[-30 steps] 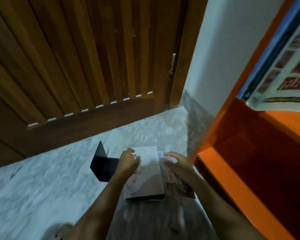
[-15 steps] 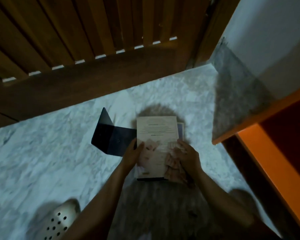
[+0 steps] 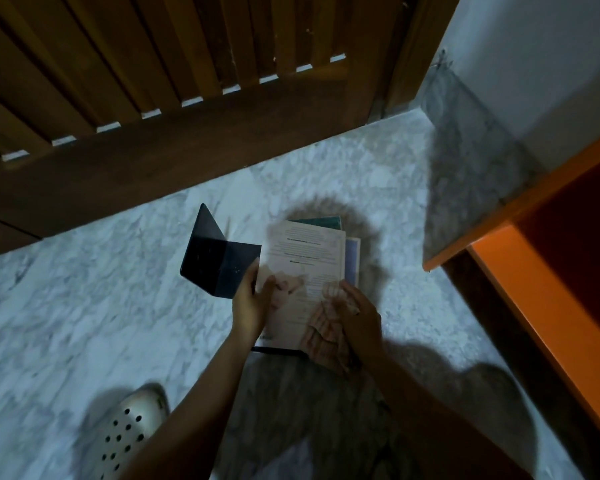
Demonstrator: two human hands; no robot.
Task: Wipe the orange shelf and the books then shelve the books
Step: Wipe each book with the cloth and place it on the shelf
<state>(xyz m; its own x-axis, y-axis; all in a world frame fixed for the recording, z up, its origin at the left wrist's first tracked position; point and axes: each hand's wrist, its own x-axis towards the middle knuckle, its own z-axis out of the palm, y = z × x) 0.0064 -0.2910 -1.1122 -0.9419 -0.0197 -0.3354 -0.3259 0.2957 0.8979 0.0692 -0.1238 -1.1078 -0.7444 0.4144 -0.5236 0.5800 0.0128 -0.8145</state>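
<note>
Head cam: small stack of books on the marble floor, a bit left of the orange shelf.
Left hand grips the top book by its near-left edge, thumb on the pale cover. Right hand has its fingers bunched round a checked cloth, pressing it on that cover's near-right corner. Dark bookend stands right beside the stack's left side.

The right hand has drawn the cloth onto the cover of the top book.
</note>
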